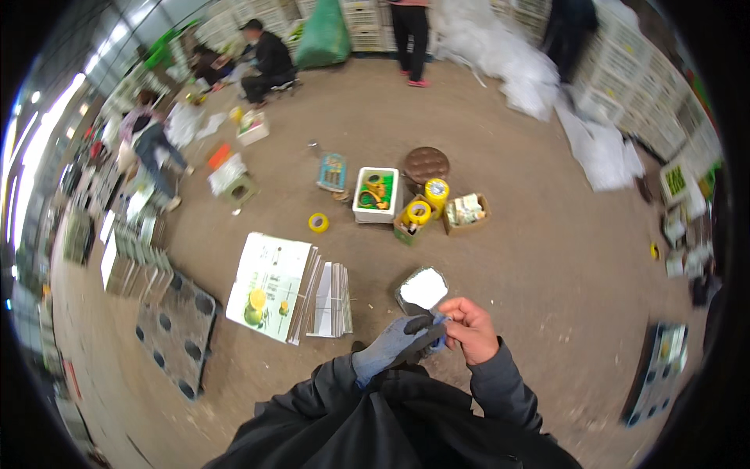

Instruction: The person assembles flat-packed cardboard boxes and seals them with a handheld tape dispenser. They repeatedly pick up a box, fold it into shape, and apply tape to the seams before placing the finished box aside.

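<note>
My left hand (pixel 388 348) wears a grey-blue work glove with dark finger coating. Its fingers are closed at a crumpled blue work glove (pixel 440 334) in front of my body. Bare, my right hand (pixel 473 332) pinches the same glove from the other side with thumb and fingers. Just beyond my hands, a small block-shaped thing with a white top (pixel 423 288) rests on the floor; its kind I cannot make out. To the left stand a stack of flattened printed cartons (pixel 269 273) and a tied bundle of cardboard sheets (pixel 331 301).
Ahead are a white foam box (pixel 377 216) with tools, a round brown stool (pixel 426 164), yellow tape rolls (pixel 436 191) and a small carton (pixel 467 227). Another tape roll (pixel 318 223) lies nearby. Pallets (pixel 178 332) flank me. People (pixel 269 62) and stacked crates (pixel 633 78) are farther off.
</note>
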`<action>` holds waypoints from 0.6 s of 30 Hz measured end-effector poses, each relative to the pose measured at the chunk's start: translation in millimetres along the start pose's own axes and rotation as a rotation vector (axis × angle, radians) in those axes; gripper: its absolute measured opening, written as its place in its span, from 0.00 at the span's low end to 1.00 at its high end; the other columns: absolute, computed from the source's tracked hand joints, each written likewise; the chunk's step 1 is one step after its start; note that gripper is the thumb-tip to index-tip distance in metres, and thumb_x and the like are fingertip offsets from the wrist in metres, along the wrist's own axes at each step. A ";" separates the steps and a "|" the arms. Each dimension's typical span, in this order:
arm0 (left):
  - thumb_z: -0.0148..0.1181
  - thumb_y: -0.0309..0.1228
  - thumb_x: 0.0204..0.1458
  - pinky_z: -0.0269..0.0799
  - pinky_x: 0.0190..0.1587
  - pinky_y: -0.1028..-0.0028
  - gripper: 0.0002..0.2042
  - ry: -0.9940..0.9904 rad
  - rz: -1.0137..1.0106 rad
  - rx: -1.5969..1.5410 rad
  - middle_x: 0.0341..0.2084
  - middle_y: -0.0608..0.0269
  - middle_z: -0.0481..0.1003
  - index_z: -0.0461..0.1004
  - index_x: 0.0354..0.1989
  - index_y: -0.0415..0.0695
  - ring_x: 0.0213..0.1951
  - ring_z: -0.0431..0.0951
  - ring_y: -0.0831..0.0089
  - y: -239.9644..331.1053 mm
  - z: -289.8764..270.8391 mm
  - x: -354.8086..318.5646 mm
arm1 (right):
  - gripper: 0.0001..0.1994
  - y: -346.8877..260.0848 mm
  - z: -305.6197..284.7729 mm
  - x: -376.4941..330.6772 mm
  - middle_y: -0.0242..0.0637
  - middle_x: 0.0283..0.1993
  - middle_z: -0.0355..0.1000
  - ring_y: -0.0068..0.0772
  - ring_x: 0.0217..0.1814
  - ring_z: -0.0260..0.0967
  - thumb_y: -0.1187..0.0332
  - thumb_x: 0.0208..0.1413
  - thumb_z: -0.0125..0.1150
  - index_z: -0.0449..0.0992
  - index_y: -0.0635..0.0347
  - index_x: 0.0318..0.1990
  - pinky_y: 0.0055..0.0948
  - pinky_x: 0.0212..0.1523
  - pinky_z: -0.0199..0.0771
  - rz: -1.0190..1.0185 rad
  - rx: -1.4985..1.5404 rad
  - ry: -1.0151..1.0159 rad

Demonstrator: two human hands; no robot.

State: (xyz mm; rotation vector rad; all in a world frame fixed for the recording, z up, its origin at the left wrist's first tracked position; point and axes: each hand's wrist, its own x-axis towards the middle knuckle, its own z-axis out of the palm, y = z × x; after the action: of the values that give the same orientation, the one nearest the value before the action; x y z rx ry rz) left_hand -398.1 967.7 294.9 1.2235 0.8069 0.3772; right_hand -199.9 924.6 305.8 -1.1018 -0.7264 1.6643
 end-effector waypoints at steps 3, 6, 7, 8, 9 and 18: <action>0.60 0.37 0.64 0.72 0.40 0.72 0.14 -0.050 -0.076 -0.017 0.32 0.60 0.77 0.77 0.50 0.39 0.35 0.71 0.78 -5.0 -12.4 -6.2 | 0.13 -8.3 -5.6 -1.4 0.28 0.30 0.73 0.14 0.26 0.65 0.83 0.57 0.57 0.72 0.64 0.49 0.17 0.25 0.62 0.029 -0.029 -0.052; 0.61 0.41 0.61 0.72 0.39 0.60 0.14 0.189 0.102 0.584 0.32 0.52 0.79 0.77 0.43 0.42 0.35 0.78 0.58 -23.0 -21.5 -9.5 | 0.13 -6.7 -3.1 -0.2 0.31 0.29 0.73 0.20 0.25 0.66 0.84 0.52 0.58 0.76 0.63 0.45 0.21 0.25 0.63 -0.049 -0.307 -0.023; 0.61 0.41 0.59 0.72 0.39 0.57 0.14 0.247 0.115 0.763 0.33 0.51 0.79 0.77 0.42 0.43 0.36 0.79 0.53 -28.8 -25.0 -9.0 | 0.13 -3.4 -1.4 0.1 0.33 0.29 0.73 0.24 0.25 0.67 0.84 0.50 0.58 0.77 0.62 0.43 0.23 0.25 0.64 -0.253 -0.517 -0.066; 0.62 0.43 0.57 0.71 0.40 0.52 0.14 0.309 0.130 0.815 0.33 0.51 0.79 0.77 0.39 0.45 0.39 0.78 0.45 -34.2 -26.2 -9.5 | 0.13 2.8 0.7 -0.1 0.35 0.28 0.73 0.28 0.25 0.68 0.84 0.48 0.58 0.77 0.62 0.42 0.25 0.26 0.66 -0.408 -0.754 -0.095; 0.62 0.43 0.56 0.72 0.40 0.52 0.14 0.347 0.158 0.837 0.33 0.51 0.79 0.77 0.39 0.46 0.39 0.78 0.46 -37.6 -27.1 -8.0 | 0.14 9.4 1.2 -0.1 0.37 0.28 0.73 0.32 0.24 0.69 0.85 0.46 0.59 0.78 0.61 0.40 0.27 0.26 0.67 -0.559 -0.992 -0.080; 0.61 0.43 0.55 0.71 0.37 0.53 0.13 0.305 0.285 0.836 0.29 0.49 0.77 0.74 0.35 0.45 0.35 0.79 0.48 -24.0 -6.9 3.6 | 0.05 62.6 -10.8 19.8 0.44 0.24 0.75 0.44 0.21 0.71 0.66 0.52 0.63 0.79 0.55 0.34 0.41 0.24 0.72 -0.196 -1.510 -0.307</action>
State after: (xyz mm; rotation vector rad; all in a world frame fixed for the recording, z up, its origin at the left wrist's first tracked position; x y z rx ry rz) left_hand -404.5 967.0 270.4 2.1098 1.1057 0.4839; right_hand -217.1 921.1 241.6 -1.6181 -2.3846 0.9225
